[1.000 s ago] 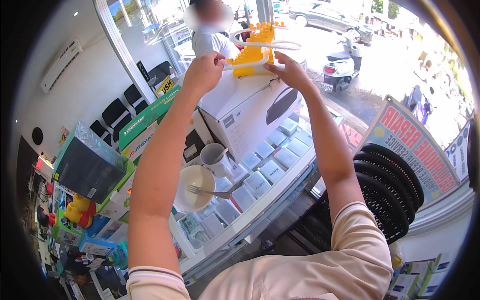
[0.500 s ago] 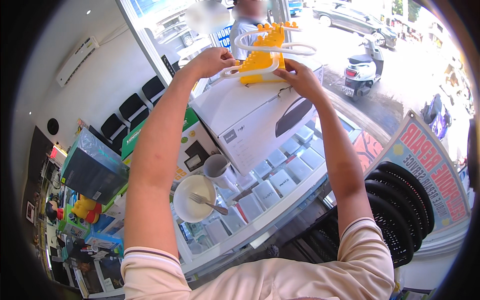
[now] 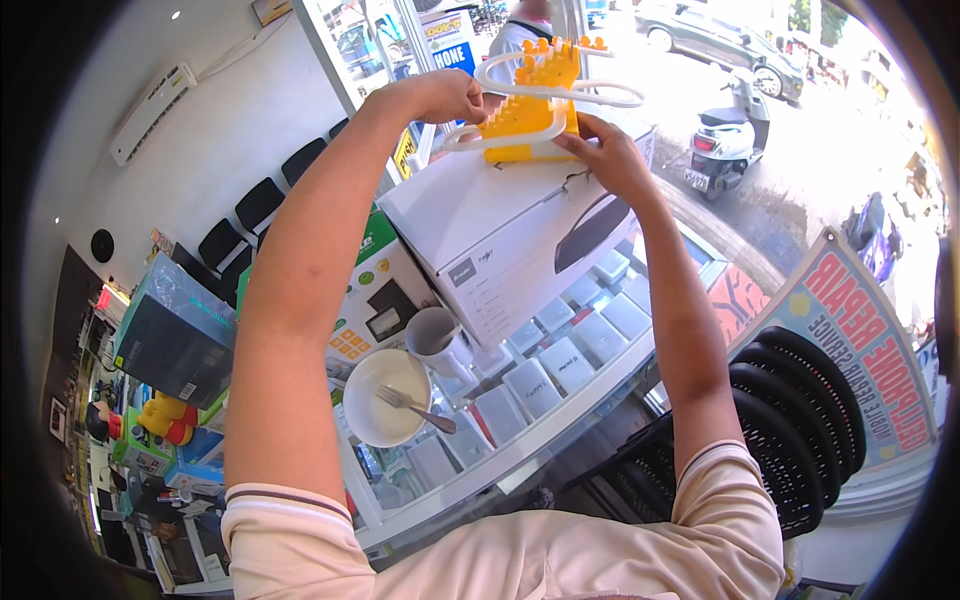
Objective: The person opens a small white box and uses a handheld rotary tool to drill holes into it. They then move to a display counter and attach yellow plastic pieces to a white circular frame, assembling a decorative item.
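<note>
A yellow stair-shaped track toy [image 3: 540, 118], with a looping white track [image 3: 520, 140] and small orange-yellow figures along its top, stands on a large white box [image 3: 480, 220]. My right hand [image 3: 612, 155] grips the toy's lower right side, thumb on the yellow face. My left hand [image 3: 455, 98] is closed in a pinch at the toy's left side, by the lower steps. What lies between those fingertips is too small to make out.
The box rests on a glass display counter [image 3: 510, 470] holding several small cases. Nearer me are a white bowl [image 3: 375, 415] with a fork [image 3: 418, 408] and a mug [image 3: 435, 335]. A green-and-white box [image 3: 375, 290] stands left; stacked black chairs [image 3: 800, 420] are at right.
My left hand has risen slightly and shifted right, closer to the toy's steps. The right hand keeps its hold on the toy. Outside the glass, a person has shifted right.
</note>
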The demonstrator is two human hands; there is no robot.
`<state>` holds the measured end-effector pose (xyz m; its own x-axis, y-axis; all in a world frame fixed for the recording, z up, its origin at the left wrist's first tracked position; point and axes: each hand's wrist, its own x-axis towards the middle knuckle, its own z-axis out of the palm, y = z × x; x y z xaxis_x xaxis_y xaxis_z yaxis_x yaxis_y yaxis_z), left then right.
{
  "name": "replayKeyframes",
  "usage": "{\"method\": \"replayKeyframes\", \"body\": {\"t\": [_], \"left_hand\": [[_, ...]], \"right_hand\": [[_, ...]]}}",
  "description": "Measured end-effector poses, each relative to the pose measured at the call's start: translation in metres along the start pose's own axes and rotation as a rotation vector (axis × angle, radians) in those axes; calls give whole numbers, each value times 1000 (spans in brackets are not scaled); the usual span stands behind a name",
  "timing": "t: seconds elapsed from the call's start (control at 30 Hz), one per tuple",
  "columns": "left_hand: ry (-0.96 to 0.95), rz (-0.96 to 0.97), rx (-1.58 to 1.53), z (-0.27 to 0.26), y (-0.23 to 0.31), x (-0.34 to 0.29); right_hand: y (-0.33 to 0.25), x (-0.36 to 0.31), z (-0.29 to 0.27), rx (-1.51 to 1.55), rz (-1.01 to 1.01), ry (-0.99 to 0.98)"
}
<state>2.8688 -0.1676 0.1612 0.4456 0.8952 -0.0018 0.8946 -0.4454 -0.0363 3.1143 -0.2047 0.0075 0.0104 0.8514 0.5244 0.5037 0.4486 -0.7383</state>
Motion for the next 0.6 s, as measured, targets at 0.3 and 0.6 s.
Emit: {"method": "replayKeyframes", "body": {"t": [0.3,0.6], "left_hand": [[13,51,-60,7,-12,0],[24,60,-255,19,-11,-2]], "right_hand": [[0,-1,2,-70,11,14],[3,2,1,-5,-2,-7]]}}
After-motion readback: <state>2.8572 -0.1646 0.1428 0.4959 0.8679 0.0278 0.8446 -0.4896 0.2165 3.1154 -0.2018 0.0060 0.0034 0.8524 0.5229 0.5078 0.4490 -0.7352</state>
